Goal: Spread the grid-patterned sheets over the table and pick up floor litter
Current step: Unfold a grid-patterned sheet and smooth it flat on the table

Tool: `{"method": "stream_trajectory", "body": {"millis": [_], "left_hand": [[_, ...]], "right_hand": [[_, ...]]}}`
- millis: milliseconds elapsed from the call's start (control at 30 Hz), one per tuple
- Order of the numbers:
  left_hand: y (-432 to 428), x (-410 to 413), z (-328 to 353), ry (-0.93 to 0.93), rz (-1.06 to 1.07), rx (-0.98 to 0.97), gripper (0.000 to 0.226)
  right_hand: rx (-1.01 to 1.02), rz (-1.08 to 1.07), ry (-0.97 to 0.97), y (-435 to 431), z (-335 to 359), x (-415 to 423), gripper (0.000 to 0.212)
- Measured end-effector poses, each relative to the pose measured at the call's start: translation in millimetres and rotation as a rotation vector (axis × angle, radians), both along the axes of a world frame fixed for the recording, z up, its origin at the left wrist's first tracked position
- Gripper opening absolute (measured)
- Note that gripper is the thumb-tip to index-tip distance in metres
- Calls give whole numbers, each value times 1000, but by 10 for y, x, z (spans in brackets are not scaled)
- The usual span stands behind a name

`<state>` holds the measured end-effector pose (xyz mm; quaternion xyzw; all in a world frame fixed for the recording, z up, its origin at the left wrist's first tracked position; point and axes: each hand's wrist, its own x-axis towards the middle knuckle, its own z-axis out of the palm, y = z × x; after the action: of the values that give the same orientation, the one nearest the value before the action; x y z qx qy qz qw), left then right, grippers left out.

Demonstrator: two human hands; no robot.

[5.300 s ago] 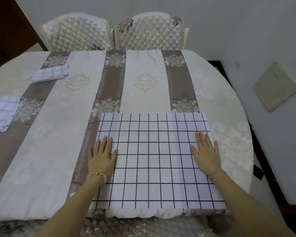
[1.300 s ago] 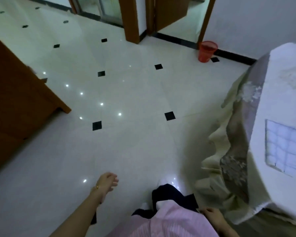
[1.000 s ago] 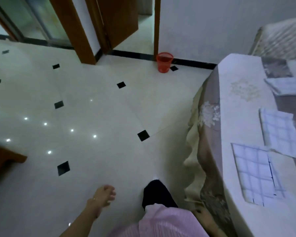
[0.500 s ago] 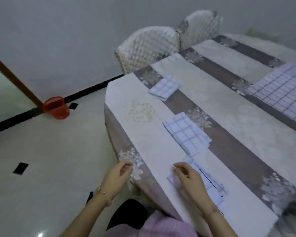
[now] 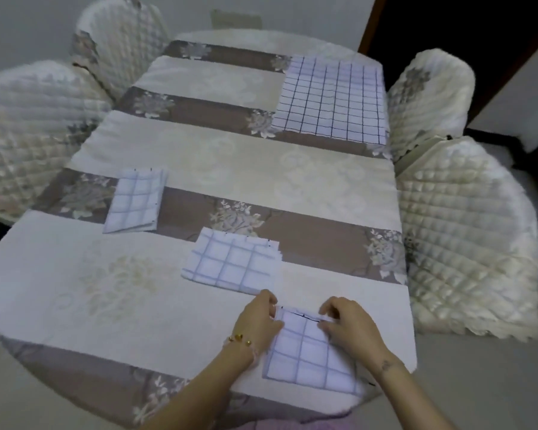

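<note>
- Pinching the top edge of the nearest folded sheet [image 5: 306, 352] is what both hands are at. The left hand [image 5: 257, 322] curls its fingers on the upper-left corner, and the right hand [image 5: 350, 332] nips the same edge further right.
- This sheet lies at the lower centre-right of the frame, on the table [image 5: 75, 290] close to its near rim. It sits between the two wrists, so neither hand is nearer — both touch it.
- Its longer side seems to run up the frame, slightly tilted, with the gripped edge uppermost. Opening it probably means carrying that edge up the frame or drawing it apart sideways.
- A second folded sheet [image 5: 230, 263] lies just above, near but apart — an upward unfold could land on it.
- A third folded sheet [image 5: 134, 201] sits at centre left, and the spread sheet [image 5: 330, 97] at upper right.
- No floor litter is in view.
</note>
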<state>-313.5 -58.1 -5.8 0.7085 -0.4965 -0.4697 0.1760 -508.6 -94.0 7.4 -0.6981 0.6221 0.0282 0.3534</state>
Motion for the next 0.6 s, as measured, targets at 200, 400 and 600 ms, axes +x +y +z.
{"method": "stream_trajectory", "body": {"millis": [200, 400, 600], "left_hand": [[-103, 113, 268, 304, 144, -110, 18], [-262, 313, 543, 345, 263, -319, 18], [-190, 15, 656, 212, -48, -401, 27]], "right_hand": [[23, -274, -254, 46, 110, -37, 12], [-28, -554, -596, 38, 336, 22, 9], [22, -704, -953, 111, 492, 300, 16]]}}
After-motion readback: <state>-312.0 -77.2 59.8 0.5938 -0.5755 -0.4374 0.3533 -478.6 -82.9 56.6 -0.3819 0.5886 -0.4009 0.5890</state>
